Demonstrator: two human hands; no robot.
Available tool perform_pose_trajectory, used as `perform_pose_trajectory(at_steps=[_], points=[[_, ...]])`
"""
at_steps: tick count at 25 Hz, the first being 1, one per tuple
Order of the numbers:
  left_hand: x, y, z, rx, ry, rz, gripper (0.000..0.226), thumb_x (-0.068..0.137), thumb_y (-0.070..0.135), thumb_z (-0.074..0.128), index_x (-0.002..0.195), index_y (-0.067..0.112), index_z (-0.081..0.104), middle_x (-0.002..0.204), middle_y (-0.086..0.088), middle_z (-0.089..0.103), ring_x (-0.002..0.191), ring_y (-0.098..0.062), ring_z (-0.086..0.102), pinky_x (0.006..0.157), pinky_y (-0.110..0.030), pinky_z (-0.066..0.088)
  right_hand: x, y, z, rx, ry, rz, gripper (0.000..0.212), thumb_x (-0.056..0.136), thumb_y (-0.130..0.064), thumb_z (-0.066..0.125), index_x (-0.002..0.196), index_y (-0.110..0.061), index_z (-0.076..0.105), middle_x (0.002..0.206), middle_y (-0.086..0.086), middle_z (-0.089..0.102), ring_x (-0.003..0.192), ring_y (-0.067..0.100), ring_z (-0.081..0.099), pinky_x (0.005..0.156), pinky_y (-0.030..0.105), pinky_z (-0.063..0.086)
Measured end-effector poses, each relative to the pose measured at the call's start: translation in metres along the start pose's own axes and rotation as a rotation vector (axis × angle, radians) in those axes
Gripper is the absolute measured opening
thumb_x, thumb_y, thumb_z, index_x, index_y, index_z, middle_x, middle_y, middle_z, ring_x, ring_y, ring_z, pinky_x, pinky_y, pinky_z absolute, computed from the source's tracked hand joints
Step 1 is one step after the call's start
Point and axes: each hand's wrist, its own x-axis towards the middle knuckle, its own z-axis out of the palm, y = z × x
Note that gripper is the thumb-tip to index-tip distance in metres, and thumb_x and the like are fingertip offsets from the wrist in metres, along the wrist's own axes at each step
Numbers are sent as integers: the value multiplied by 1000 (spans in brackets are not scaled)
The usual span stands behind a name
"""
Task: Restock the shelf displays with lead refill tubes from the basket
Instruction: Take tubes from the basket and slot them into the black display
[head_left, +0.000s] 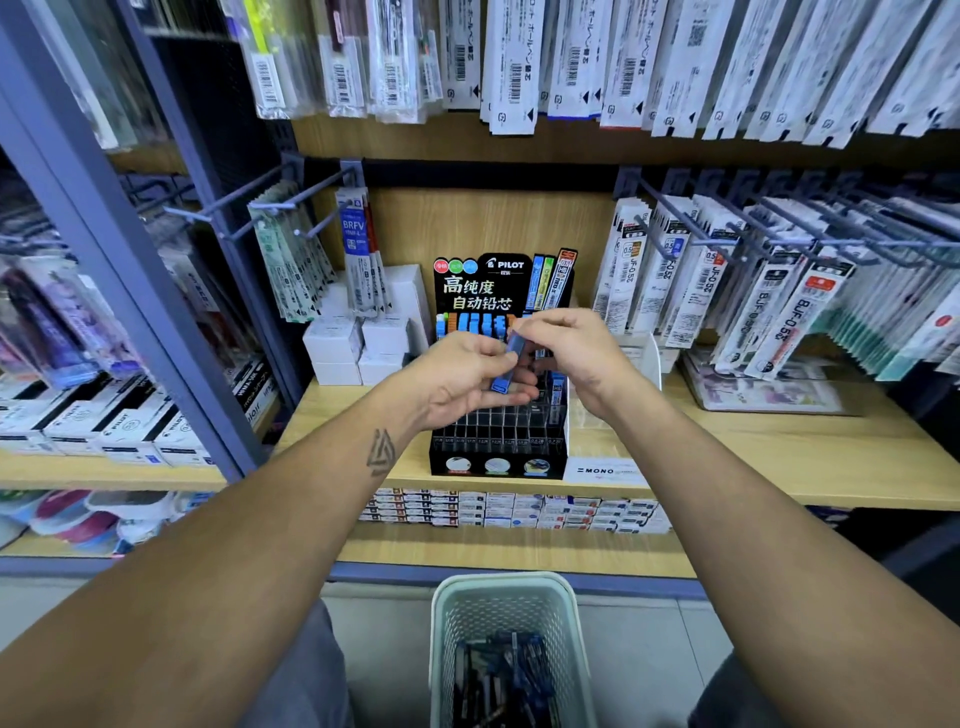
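Observation:
A black Pilot lead-refill display (498, 447) stands on the wooden shelf, with blue and orange tubes in its back rows and mostly bare slots in front. Both my hands hover just above it. My left hand (467, 379) cradles a blue lead refill tube (506, 364) with curled fingers. My right hand (566, 348) pinches the same tube at its upper end. The tube stands tilted between the two hands. A pale green basket (457, 623) sits below between my knees, holding several dark and blue tubes.
White boxes (358, 343) are stacked left of the display. Hanging refill packs on pegs (727, 280) crowd the right and top. A clear stand with a MONO label (602, 470) sits right of the display. Small boxes (519, 512) line the lower shelf.

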Motion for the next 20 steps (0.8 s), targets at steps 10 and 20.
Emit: perform_pose_trajectory(at_steps=[10, 20], points=[[6, 4, -5, -204, 246, 69, 18, 88, -12, 64, 106, -14, 65, 88, -28, 69, 67, -26, 73, 64, -24, 61, -10, -5, -24, 283, -135, 70, 7, 89, 2, 69, 95, 6, 70, 90, 23, 72, 78, 27, 73, 79, 30, 62], [15, -5, 14, 304, 277, 307, 38, 76, -13, 78, 110, 1, 68, 87, -11, 72, 74, -15, 70, 74, -24, 59, -11, 8, -33, -247, -135, -8, 28, 80, 8, 78, 100, -8, 68, 78, 12, 71, 70, 17, 67, 77, 30, 56]])
